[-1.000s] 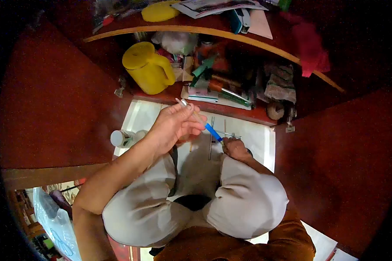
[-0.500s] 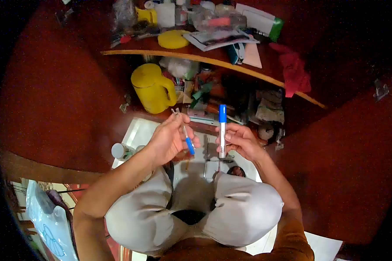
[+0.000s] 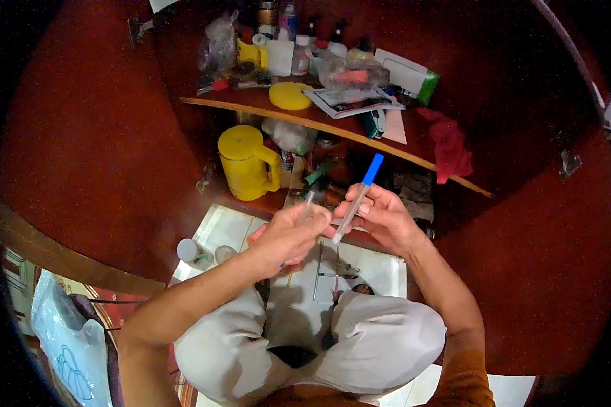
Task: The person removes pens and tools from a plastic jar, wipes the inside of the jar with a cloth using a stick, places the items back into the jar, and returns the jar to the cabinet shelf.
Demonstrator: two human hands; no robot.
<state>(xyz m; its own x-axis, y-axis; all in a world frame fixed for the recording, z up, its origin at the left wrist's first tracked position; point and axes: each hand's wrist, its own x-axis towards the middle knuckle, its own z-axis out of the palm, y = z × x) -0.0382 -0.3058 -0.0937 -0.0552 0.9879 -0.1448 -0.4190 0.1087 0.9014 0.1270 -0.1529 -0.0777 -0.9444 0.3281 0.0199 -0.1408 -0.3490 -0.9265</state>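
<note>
My right hand point(image 3: 385, 217) is closed around a blue-capped marker point(image 3: 351, 214). The marker tilts, its cap up and to the right, and its pale lower end points toward my left hand. My left hand point(image 3: 295, 234) is closed around a slim tool with a blue end point(image 3: 310, 197). Only its clear or metallic tip sticks out above the fingers, with a bit of blue below the palm. Most of that tool is hidden, so its kind is unclear. The two hands are close together above my lap, left fingertips near the marker's lower end.
Ahead stands a cabinet with a crowded shelf point(image 3: 305, 117) of bottles, papers and a yellow lid point(image 3: 290, 96). Below it is a yellow jug point(image 3: 244, 163). Thin metal tools point(image 3: 318, 271) lie on the white floor tiles, and a white-lidded jar point(image 3: 193, 252) is at left.
My left hand has moved right toward the marker and turned, covering most of its tool. The marker has gone from upright to tilted. The view has shifted slightly.
</note>
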